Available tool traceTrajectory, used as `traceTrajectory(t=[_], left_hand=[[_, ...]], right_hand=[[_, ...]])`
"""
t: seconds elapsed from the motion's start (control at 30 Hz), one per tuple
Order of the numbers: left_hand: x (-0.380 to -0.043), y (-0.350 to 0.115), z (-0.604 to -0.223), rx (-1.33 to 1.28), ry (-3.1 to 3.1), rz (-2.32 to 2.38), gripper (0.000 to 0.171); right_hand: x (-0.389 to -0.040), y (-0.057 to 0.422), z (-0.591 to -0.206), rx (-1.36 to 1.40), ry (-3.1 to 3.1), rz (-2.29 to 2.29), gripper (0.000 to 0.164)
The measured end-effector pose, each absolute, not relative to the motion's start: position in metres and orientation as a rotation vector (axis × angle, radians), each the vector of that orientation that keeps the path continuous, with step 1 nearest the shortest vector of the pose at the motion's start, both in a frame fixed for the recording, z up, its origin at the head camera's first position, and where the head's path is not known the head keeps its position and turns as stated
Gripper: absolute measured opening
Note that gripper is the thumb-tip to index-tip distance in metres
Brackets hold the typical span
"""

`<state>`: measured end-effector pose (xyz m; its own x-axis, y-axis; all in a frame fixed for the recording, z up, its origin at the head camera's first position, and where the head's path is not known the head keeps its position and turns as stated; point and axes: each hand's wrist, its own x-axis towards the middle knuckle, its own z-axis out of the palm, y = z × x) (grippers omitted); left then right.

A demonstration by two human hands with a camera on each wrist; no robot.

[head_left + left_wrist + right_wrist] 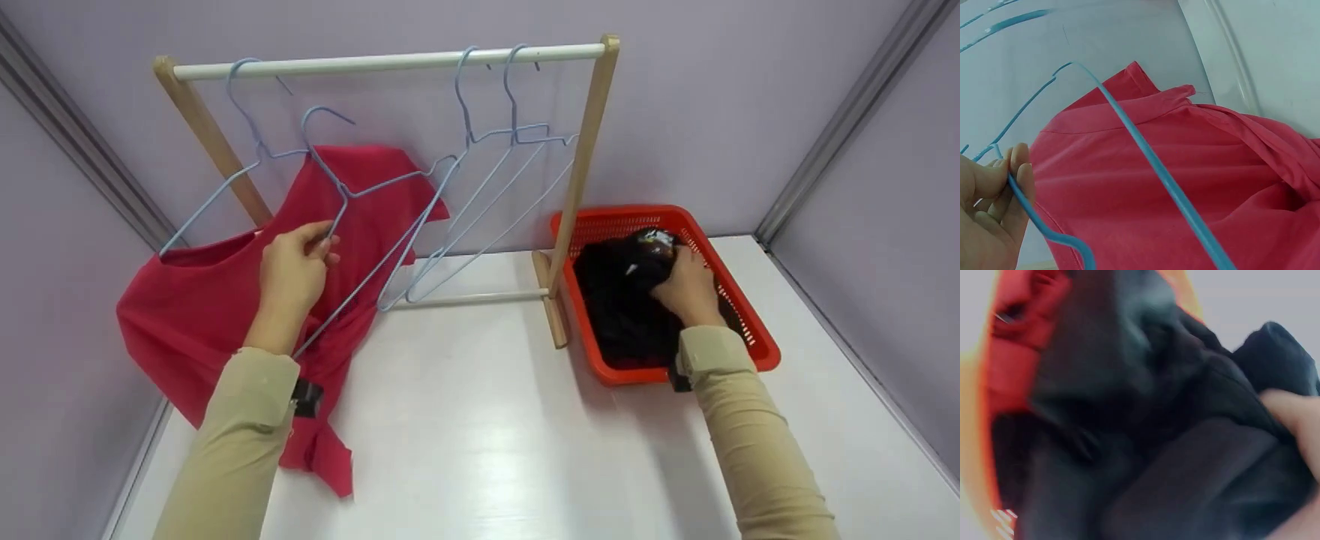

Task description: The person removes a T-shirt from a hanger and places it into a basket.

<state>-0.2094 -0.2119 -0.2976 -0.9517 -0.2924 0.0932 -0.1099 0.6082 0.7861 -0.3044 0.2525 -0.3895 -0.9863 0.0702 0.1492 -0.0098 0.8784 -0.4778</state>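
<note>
My left hand (292,262) pinches one arm of a blue wire hanger (341,187) between thumb and fingers. The hanger is bare, tilted, with its hook free below the rail, in front of a red shirt (202,300). In the left wrist view, its long bar (1168,183) crosses in front of the shirt's cloth. At right, my right hand (690,289) grips a black garment (615,322) with a light print inside an orange-red basket (765,352). The right wrist view is blurred; black cloth (1151,439) fills most of it.
A wooden rack with a white rail (375,65) stands at the back. The red shirt hangs from another blue hanger (214,196) on its left. Two bare hangers (514,112) hang near its right post (585,150). Red cloth (1013,371) also lies in the basket.
</note>
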Motion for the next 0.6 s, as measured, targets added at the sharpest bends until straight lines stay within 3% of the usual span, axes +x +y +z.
traceTrajectory(t=[0.3, 0.6], left_hand=[[-0.212, -0.201, -0.293, 0.253, -2.512, -1.097, 0.035], [-0.213, -0.197, -0.295, 0.195, -2.367, -1.044, 0.031]], right_hand=[[-0.304, 0.246, -0.421, 0.091, -3.22, 0.69, 0.087], [-0.304, 0.256, -0.405, 0.217, -3.305, 0.805, 0.105]])
